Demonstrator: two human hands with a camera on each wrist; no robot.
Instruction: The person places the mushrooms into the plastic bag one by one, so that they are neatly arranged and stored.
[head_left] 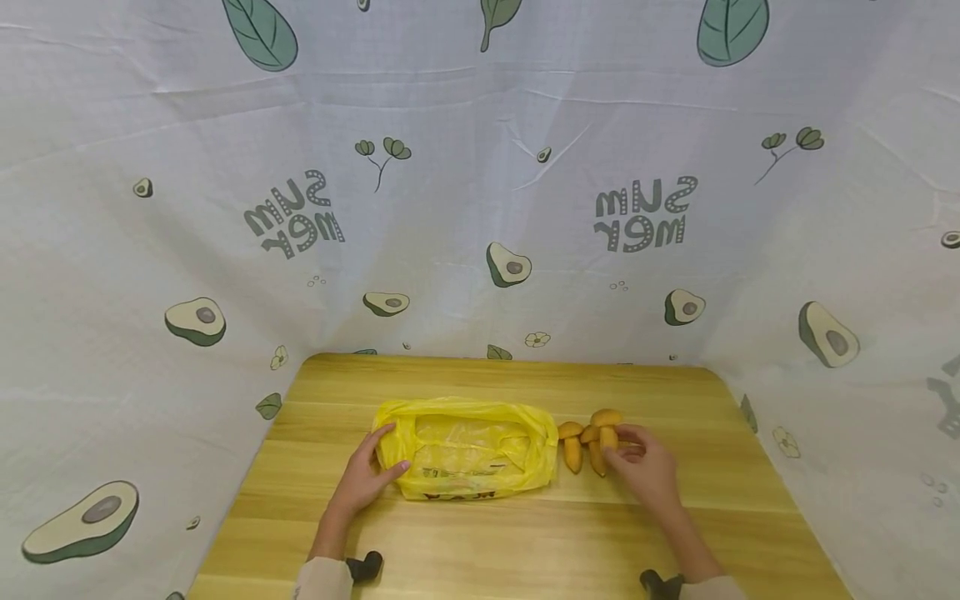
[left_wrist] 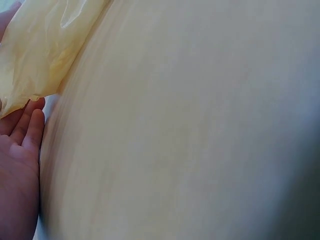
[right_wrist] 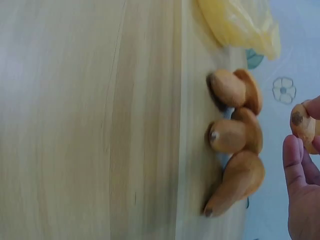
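A yellow plastic bag point(head_left: 480, 490) lies on the table with its mouth spread wide. My left hand point(head_left: 362, 481) holds the bag's left end, thumb and index finger apart over its rim. In the left wrist view, the fingers point(left_wrist: 34, 125) sit at the lower edge of the film; the exact grip is partly hidden. To the right of the bag, my right hand point(head_left: 647, 471) pinches an orange-brown mushroom point(head_left: 606, 418) by its stem. Beside it lie other mushrooms point(head_left: 572, 442). Three mushrooms point(right_wrist: 235, 135) rest in a row on the table in the right wrist view.
The wooden table point(head_left: 510, 550) has a pale cloth point(head_left: 465, 208) printed with avocados and leaves around its back and sides. Dark wrist mounts point(head_left: 365, 567) stick out from both cuffs.
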